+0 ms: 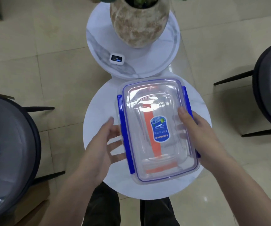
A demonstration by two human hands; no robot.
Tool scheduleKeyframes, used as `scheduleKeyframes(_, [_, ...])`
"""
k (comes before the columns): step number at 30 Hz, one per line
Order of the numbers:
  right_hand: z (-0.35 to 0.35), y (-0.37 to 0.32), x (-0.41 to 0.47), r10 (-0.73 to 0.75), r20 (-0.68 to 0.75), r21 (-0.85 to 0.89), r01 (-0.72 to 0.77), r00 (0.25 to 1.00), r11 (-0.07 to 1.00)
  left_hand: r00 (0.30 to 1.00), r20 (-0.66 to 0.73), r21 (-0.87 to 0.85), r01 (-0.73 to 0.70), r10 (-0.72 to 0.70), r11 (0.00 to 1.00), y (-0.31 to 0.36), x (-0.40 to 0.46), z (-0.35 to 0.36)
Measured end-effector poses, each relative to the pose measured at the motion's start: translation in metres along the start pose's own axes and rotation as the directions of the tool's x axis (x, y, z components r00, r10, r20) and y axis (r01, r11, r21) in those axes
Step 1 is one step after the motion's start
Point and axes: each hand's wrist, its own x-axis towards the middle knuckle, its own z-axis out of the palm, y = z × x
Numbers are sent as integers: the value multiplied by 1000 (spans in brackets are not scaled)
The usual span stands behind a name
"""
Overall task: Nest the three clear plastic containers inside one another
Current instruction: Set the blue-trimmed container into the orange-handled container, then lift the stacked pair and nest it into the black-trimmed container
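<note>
I am steadying the large clear rectangular plastic container with blue clip-on lid (157, 128) on the round white bench (99, 111). My right hand (196, 132) is gripping its edge; my left hand (105, 144) is spread open beside it, holding nothing. Smaller containers seem already nested inside, the lid on, so little is left.

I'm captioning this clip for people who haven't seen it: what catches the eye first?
The clear container with blue clips, on the near round white table, both hands at its sides: left hand, right hand. Behind it, a mottled vase on a second round table.
</note>
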Motion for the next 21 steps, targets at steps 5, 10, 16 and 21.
scheduleKeyframes(5, [-12,-17,16,-1,73,-127,11,997,992,997,-25,114,-70,73,991,-25,9,12])
scheduleKeyframes(10, [-22,-27,25,4,109,-177,16,994,984,983,30,82,-182,180,980,-36,11,17])
scheduleKeyframes(16, [-36,-26,22,47,100,-69,-40,994,997,981,67,42,-185,181,982,-37,11,20])
scheduleKeyframes(21, [-51,-4,19,113,20,113,-114,993,987,979,60,52,-198,195,979,-39,10,20])
